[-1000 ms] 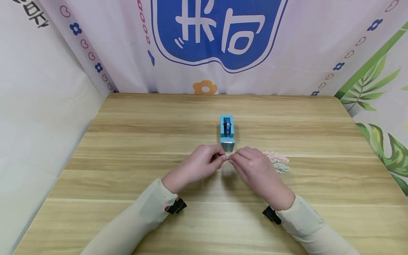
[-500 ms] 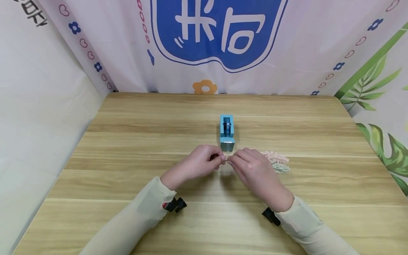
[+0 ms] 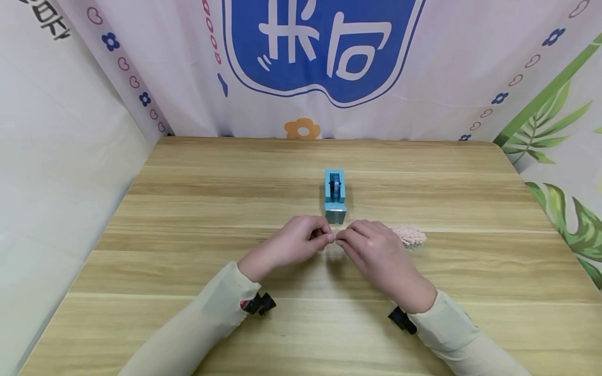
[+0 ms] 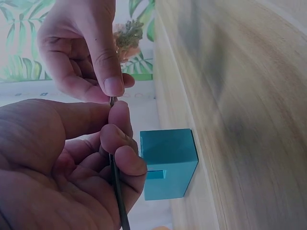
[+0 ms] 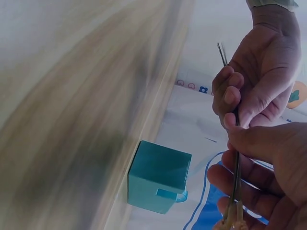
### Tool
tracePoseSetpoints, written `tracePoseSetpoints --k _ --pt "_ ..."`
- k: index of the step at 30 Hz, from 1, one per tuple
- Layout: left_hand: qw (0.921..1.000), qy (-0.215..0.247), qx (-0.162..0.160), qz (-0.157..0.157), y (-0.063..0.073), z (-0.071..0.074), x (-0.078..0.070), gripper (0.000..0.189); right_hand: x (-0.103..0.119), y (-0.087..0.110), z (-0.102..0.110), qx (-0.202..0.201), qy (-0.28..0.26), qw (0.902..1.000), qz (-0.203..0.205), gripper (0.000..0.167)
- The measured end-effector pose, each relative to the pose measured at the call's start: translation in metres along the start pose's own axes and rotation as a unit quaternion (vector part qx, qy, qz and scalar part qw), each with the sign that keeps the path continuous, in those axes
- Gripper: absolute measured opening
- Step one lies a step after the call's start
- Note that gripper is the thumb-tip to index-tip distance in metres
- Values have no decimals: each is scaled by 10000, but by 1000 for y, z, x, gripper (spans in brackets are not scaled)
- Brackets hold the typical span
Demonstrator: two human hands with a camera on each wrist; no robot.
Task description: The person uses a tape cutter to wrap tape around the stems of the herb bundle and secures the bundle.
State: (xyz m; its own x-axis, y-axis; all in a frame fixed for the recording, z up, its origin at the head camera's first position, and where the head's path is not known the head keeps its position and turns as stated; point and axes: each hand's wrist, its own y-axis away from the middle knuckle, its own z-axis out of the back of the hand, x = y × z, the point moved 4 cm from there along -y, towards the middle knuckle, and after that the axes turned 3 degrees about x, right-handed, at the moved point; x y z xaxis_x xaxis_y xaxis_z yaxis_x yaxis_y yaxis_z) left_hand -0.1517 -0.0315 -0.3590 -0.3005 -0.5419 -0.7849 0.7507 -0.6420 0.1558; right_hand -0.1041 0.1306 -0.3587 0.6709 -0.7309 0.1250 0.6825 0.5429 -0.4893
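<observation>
In the head view, my left hand and right hand meet above the table, fingertips almost touching. Both pinch the thin dark stems of a small bunch of flowers that look artificial. The fluffy pink flower head sticks out to the right of my right hand, with a little pale green showing below it. Stem ends poke out past my left hand in the right wrist view. A blue tape dispenser stands just beyond the fingertips, its cutter end towards me.
The wooden table runs back to a printed cloth that hangs along its far edge. White sheeting hangs at the left, and a leaf-patterned cloth at the right.
The bunch has turned in my fingers: the pink head now covers most of the green one, which showed beside it before. Both hands stay nearly in place. The tape dispenser has not moved.
</observation>
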Motion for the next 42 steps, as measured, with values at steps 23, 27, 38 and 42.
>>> tracePoseSetpoints --k 23,27,38,42 --pt "9996 -157 -199 -127 2 0 -3 12 -1 1 6 692 253 9972 -159 7" --pt "9993 -305 -187 -112 2 0 -2 14 -3 1 6 657 167 9975 -179 6" --pt "9997 -232 66 22 1 0 -1 22 -5 2 4 530 149 9984 -135 5" --pt "9998 -211 49 29 2 0 -1 25 -5 2 5 435 170 9989 -99 5"
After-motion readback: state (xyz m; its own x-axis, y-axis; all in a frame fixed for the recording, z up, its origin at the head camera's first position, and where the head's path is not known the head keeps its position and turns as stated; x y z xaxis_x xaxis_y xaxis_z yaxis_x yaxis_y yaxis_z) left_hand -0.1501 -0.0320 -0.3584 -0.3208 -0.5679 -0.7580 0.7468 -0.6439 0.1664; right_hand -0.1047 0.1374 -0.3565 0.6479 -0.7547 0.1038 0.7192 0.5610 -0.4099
